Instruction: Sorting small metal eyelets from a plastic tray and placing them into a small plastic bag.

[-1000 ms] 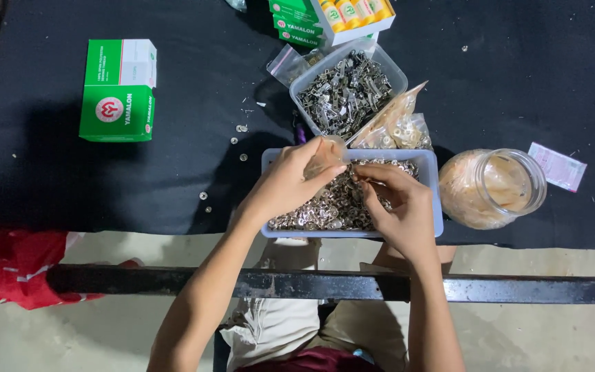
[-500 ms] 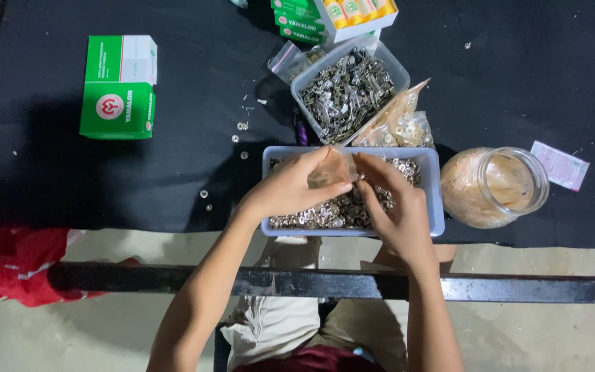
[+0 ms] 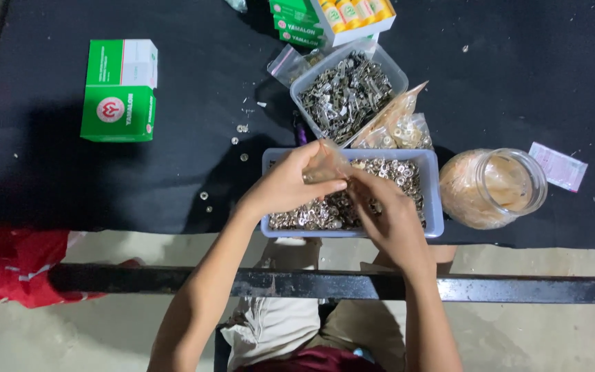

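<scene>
A green and white carton (image 3: 119,89) lies on the black table covering (image 3: 194,165) at the far left, well apart from the rest. At the top edge sit more green cartons (image 3: 296,24) and, just beside them, a white box of yellow-labelled spools (image 3: 354,15). Below these stands a clear tub of dark metal clips (image 3: 348,93), with a small clear bag (image 3: 287,64) at its left corner and a plastic bag of small fittings (image 3: 397,124) leaning against its right side. A glass jar (image 3: 494,187) lies tilted further right, near a pale paper slip (image 3: 558,166). Loose metal eyelets (image 3: 241,142) dot the cloth. Red fabric (image 3: 12,265) shows at lower left, above a black metal bar (image 3: 518,288).
</scene>
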